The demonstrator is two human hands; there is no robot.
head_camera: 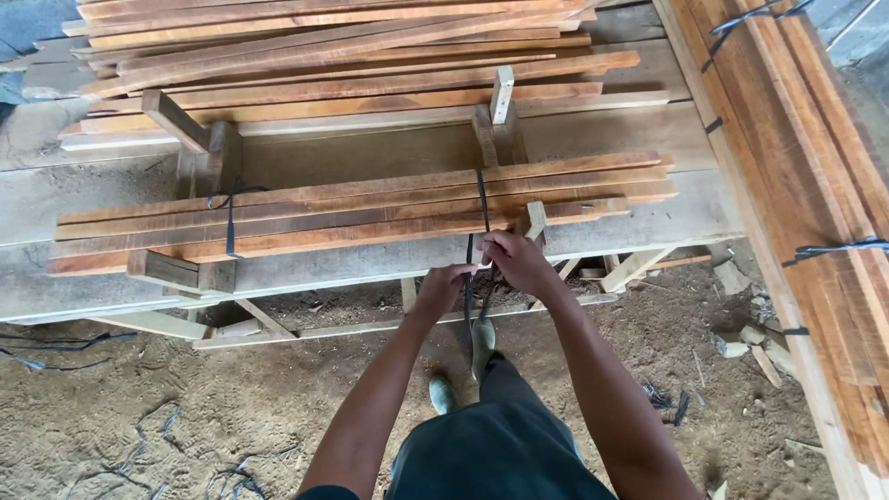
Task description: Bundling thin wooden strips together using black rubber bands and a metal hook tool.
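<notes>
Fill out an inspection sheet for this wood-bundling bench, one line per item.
Surface: rough plank bench, dusty, carrying a wooden cradle jig.
Job's things: bundle of wooden slats lying in the jig; one black strap tied near its left end; second black strap looped over near the right.
Clutter: wood offcuts and strap scraps on the dirt floor.
Grippers: left hand and right hand both grip the second strap's ends at the bench edge.
Cables: nothing seen.
Surroundings: loose slat pile behind; strapped timber stack at right.
</notes>
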